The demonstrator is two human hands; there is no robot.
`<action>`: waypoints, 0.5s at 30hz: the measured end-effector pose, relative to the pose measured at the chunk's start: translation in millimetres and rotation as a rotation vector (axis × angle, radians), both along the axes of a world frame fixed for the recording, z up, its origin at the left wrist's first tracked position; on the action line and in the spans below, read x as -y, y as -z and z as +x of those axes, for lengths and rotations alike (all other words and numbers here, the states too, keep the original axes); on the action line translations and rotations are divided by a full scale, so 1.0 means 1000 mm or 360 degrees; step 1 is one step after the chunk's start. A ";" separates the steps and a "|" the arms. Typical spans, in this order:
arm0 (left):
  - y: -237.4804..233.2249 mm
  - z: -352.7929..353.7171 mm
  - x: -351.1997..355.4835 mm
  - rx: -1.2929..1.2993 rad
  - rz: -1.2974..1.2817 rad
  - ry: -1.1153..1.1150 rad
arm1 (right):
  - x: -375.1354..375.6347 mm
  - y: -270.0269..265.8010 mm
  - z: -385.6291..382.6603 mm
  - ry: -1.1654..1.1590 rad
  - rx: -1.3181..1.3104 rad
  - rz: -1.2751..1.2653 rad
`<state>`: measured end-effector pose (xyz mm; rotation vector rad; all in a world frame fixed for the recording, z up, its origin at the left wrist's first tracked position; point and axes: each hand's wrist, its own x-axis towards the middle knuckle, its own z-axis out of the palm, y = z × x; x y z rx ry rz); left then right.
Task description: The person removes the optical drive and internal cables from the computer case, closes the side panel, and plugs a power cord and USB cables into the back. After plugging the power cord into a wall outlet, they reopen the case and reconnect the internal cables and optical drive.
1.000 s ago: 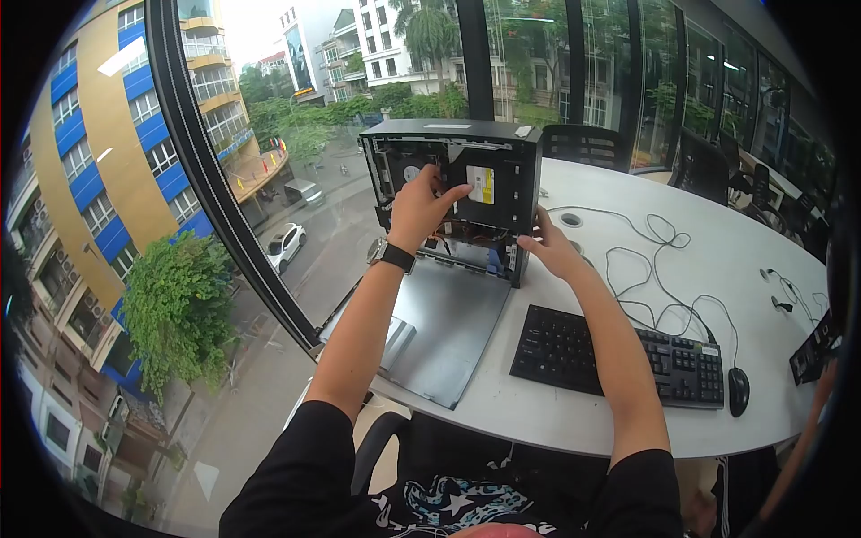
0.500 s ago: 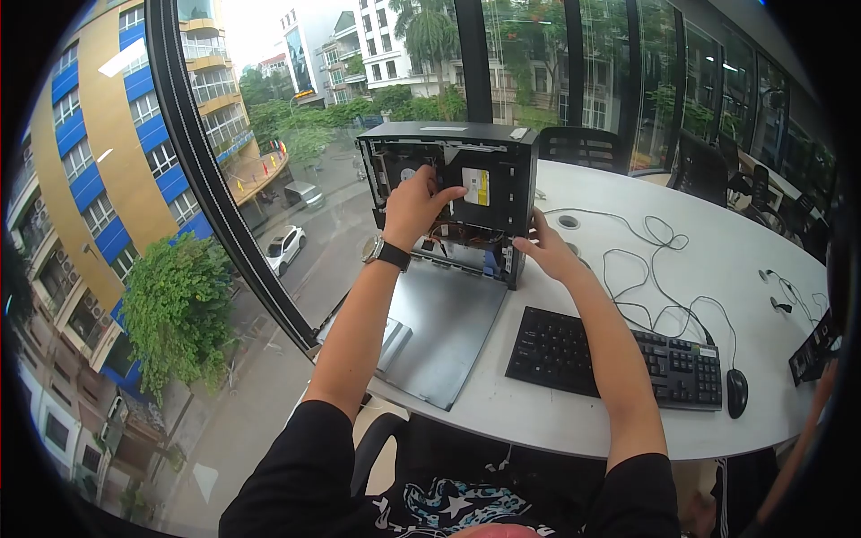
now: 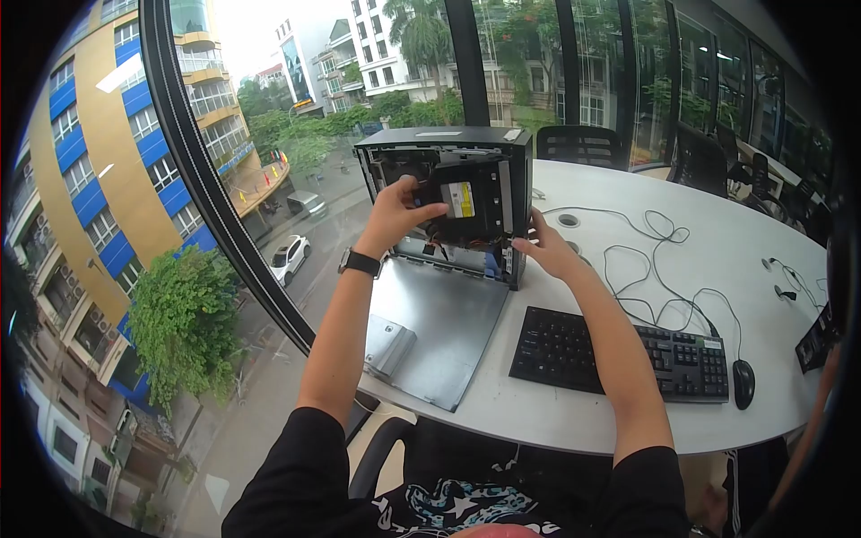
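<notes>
An open black computer case (image 3: pixel 439 137) stands upright near the window, its inside facing me. A black optical drive (image 3: pixel 489 202) with a white and yellow label sits tilted in the upper part of the case. My left hand (image 3: pixel 404 213) is closed on the left edge of this drive, thumb in front; the other fingers are partly hidden behind it. At the case's right edge, my right hand (image 3: pixel 549 248) grips the side, thumb on the near face. Loose wires (image 3: pixel 437 248) show below the drive. A flat metal side panel (image 3: pixel 448 336) lies on the table before the case.
On the white table (image 3: pixel 628 197) a black keyboard (image 3: pixel 682 363) lies under my right forearm, with a mouse (image 3: pixel 743 384) beside it. Cables (image 3: pixel 659 269) loop across the right side. Earphones (image 3: pixel 786 293) lie farther right. A window frame (image 3: pixel 242 215) borders the left.
The optical drive has come out of its level position and now tilts, its left side toward me. My left hand has moved left and slightly down with it. My right hand stays on the case.
</notes>
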<state>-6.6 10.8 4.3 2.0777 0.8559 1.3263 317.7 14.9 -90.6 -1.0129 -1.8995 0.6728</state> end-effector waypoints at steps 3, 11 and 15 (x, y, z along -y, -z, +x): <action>0.005 0.003 0.015 0.0187 -0.0141 0.0209 | -0.003 0.002 0.001 0.0031 0.0031 0.0004; 0.031 -0.015 0.036 0.0554 -0.0370 0.0130 | -0.004 0.003 0.001 0.0017 0.0007 -0.0033; 0.036 -0.024 0.060 0.0694 -0.0742 0.0200 | -0.003 0.002 0.001 0.0036 0.0040 -0.0009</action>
